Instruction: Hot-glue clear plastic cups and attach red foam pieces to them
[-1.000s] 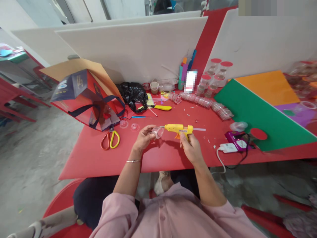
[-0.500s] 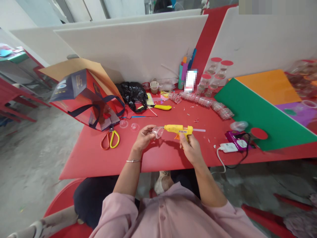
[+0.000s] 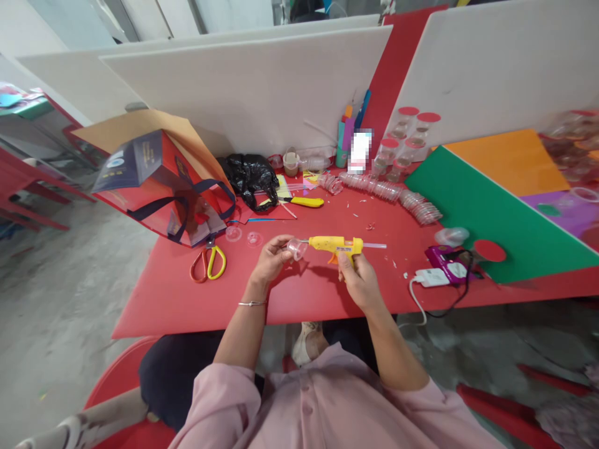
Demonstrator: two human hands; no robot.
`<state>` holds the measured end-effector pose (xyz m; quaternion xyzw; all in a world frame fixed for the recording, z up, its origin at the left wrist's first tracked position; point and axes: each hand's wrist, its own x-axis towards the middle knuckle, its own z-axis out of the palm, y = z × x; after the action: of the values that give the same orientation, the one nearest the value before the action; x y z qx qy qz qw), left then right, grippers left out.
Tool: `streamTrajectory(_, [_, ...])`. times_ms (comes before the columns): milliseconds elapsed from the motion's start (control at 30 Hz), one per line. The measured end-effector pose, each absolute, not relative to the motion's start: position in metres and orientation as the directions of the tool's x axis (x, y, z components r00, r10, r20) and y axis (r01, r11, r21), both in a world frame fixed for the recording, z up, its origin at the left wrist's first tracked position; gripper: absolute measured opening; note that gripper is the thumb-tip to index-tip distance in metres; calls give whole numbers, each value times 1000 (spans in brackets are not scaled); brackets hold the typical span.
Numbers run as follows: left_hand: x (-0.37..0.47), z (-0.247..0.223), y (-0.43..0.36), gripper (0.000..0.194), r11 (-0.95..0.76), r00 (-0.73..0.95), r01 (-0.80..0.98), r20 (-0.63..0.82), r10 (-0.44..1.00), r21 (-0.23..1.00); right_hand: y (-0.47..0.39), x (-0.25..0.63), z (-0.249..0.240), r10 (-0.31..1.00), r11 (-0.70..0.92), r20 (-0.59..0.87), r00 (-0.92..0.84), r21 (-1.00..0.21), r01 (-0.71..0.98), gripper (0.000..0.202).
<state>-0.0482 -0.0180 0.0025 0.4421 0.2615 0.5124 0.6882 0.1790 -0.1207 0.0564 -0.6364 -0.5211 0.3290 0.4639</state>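
Between the thumb and fingers of my left hand (image 3: pixel 272 259) is a small clear plastic cup (image 3: pixel 297 249). My right hand (image 3: pixel 359 279) is wrapped round the handle of a yellow glue gun (image 3: pixel 334 244), its metal tip pointing left at the cup's edge. A clear glue stick (image 3: pixel 375 246) juts from the gun's back end. Two clear plastic pieces, one a round disc (image 3: pixel 254 239), lie on the red table (image 3: pixel 187 299) beyond my left hand.
Scissors (image 3: pixel 208 264) lie left, below a large paper bag (image 3: pixel 154 181). Behind my hands are a black plastic bag (image 3: pixel 250 178), a yellow cutter (image 3: pixel 306 202) and stacked clear cups (image 3: pixel 374 186). A purple power strip (image 3: pixel 449 265) with cables and a green board (image 3: pixel 496 218) are at right.
The cup in my left hand has turned slightly. The glue gun has shifted a little to the left with my right hand.
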Motion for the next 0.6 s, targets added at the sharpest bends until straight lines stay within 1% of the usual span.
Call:
streamTrajectory(167, [-48, 1, -17, 48, 82, 329, -479, 92, 940, 874, -121, 177, 54, 971, -10, 72, 226, -939, 344, 38])
streamTrajectory(333, [-48, 0, -17, 55, 117, 364, -483, 77, 928, 868, -122, 176, 52, 976, -12, 63, 210, -941, 339, 39])
streamTrajectory(600, [-49, -5, -16, 48, 104, 358, -485, 88, 930, 868, -122, 175, 48, 978, -11, 58, 200, -945, 328, 41])
